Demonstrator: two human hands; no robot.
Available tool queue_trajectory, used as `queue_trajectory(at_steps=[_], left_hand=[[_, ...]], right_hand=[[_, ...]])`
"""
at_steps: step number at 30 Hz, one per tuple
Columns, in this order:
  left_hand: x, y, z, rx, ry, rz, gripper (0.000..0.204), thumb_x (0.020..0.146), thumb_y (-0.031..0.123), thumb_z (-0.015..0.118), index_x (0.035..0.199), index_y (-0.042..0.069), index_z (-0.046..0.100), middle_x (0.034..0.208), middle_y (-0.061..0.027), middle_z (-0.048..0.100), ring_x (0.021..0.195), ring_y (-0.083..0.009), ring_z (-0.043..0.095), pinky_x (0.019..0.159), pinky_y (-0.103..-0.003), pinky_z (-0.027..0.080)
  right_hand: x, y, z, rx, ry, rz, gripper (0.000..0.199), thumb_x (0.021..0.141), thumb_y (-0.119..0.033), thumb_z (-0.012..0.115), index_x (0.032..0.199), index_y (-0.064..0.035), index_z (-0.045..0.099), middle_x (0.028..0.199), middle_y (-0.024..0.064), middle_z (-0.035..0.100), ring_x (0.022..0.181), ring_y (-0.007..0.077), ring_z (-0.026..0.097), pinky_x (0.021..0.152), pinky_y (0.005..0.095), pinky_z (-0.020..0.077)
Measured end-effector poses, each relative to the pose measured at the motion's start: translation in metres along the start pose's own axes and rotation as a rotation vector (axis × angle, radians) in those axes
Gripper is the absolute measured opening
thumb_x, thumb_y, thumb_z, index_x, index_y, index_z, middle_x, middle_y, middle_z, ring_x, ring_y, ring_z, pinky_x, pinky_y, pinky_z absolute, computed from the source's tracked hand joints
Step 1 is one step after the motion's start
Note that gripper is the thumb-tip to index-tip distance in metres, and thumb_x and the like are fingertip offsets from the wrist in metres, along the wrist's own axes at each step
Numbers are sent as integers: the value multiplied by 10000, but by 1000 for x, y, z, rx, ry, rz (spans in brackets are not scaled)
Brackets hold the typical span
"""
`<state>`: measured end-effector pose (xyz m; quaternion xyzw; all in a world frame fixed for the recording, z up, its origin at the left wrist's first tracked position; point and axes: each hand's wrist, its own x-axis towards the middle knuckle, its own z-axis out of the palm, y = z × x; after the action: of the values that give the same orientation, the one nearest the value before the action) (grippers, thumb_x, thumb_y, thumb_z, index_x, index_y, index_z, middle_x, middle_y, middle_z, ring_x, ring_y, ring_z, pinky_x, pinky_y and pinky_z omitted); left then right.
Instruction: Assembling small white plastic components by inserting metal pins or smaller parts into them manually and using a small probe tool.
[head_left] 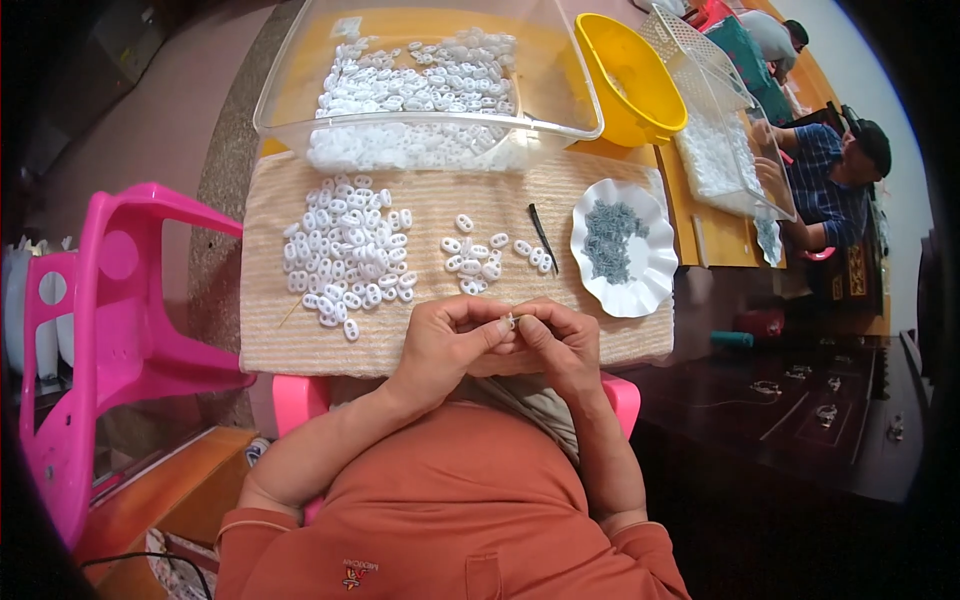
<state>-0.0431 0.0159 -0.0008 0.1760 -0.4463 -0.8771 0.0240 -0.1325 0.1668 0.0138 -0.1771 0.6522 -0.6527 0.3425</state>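
Note:
My left hand (447, 342) and my right hand (562, 345) meet at the table's near edge, fingertips pinched together. Between the thumbs shows a sliver of a small white plastic piece (511, 320); the fingers cover most of it. What else my right fingertips grip is too small to make out. Ahead and left lies a big heap of white oval plastic pieces (350, 240), each with two holes. A smaller group of the same ovals (470, 262) lies just beyond my hands. To the right, a white wavy-rimmed plate (652, 262) carries many small grey-blue parts (607, 240).
A clear plastic bin (430, 140) of white ovals stands at the far side, beside a yellow basin (630, 75). A thin black tool (543, 238) lies left of the plate. Pink chair (100, 300) at left. A co-worker (835, 175) sits at right by another clear bin (720, 150).

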Motion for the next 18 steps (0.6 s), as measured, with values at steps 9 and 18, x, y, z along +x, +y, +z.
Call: queue_trajectory(at_steps=[9, 18], left_hand=[[3, -1, -3, -54, 9, -21, 175, 884, -7, 600, 1050, -59, 612, 926, -108, 670, 809, -130, 655, 737, -237, 560], [2, -1, -2, -125, 35, -41, 183, 876, -4, 617, 1053, -52, 609, 908, -106, 669, 793, -129, 651, 728, -240, 559]], right_hand=[[1, 7, 3, 47, 79, -25, 197, 904, -16, 594, 1087, 48, 631, 965, 77, 666, 863, 109, 625, 773, 227, 507], [3, 14, -6, -190, 52, -171, 192, 882, 25, 606, 1070, 48, 636, 974, 76, 651, 872, 108, 617, 773, 222, 489]])
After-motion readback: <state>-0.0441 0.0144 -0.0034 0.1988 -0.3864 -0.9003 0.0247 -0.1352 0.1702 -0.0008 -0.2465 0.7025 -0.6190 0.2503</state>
